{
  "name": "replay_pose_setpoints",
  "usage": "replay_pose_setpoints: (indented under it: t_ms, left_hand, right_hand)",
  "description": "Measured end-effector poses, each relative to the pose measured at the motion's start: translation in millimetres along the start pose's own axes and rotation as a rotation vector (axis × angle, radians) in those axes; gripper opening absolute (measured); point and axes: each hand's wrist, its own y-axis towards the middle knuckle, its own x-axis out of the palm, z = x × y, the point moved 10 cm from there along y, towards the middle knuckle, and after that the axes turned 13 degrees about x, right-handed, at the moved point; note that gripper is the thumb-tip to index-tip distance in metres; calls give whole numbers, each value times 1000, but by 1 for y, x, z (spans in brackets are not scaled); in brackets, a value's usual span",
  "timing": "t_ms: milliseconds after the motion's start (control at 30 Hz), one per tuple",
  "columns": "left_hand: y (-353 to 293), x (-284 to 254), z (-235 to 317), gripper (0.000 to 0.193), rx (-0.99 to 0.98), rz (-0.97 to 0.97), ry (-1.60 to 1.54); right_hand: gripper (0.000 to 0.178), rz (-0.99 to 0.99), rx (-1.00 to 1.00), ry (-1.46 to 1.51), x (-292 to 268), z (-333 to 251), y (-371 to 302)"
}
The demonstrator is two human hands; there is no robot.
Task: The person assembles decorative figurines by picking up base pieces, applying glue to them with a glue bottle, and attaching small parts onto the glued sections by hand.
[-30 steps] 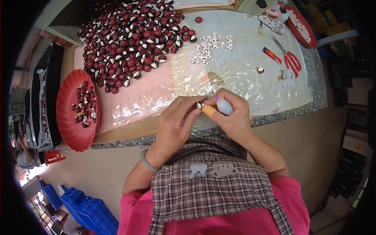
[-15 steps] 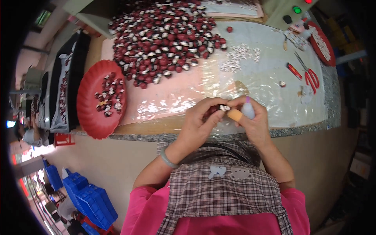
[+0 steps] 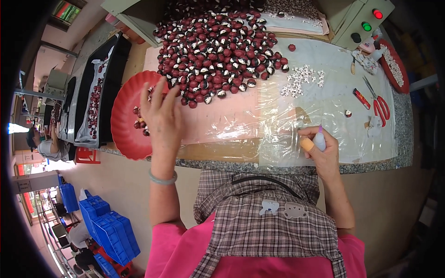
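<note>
My left hand [image 3: 162,118], a bracelet at its wrist, hovers over the right side of a red scalloped bowl [image 3: 125,111] with its fingers spread. Beneath it, partly hidden, several small dark red, black and white pieces lie in the bowl. In my right hand [image 3: 324,155] is a small translucent squeeze bottle [image 3: 319,141] with a thin purple tip pointing up. An orange-yellow cover [image 3: 306,144] wraps a digit of that hand. Beyond my hands rises a big heap of round red, black and white pieces [image 3: 218,58]. Tiny white pieces [image 3: 296,83] lie scattered to its right.
Red-handled scissors [image 3: 381,109], a red utility knife [image 3: 361,98] and one loose round piece [image 3: 348,113] lie at the right. A red tray of white bits [image 3: 393,67] stands behind them. A black tray [image 3: 104,92] sits far left; a machine with lit buttons [image 3: 366,26] is at the back.
My hands were together, working on a small dark red and white piece. My left hand has let it go and swung left over the bowl; my right moved slightly right with the bottle.
</note>
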Motion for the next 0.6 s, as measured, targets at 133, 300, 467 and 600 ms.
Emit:
replay_pose_setpoints:
  t_ms: [133, 300, 467, 600]
  left_hand:
    - [17, 35, 48, 21, 85, 52, -203]
    - [24, 56, 69, 21, 94, 1, -209]
    - [25, 59, 71, 28, 114, -27, -170]
    - [25, 37, 76, 35, 109, 64, -290]
  right_hand:
    - [15, 23, 0, -3, -4, 0, -4]
    - [15, 17, 0, -17, -6, 0, -7]
    - [16, 3, 5, -34, -5, 1, -6]
    - [24, -57, 49, -34, -2, 2, -6]
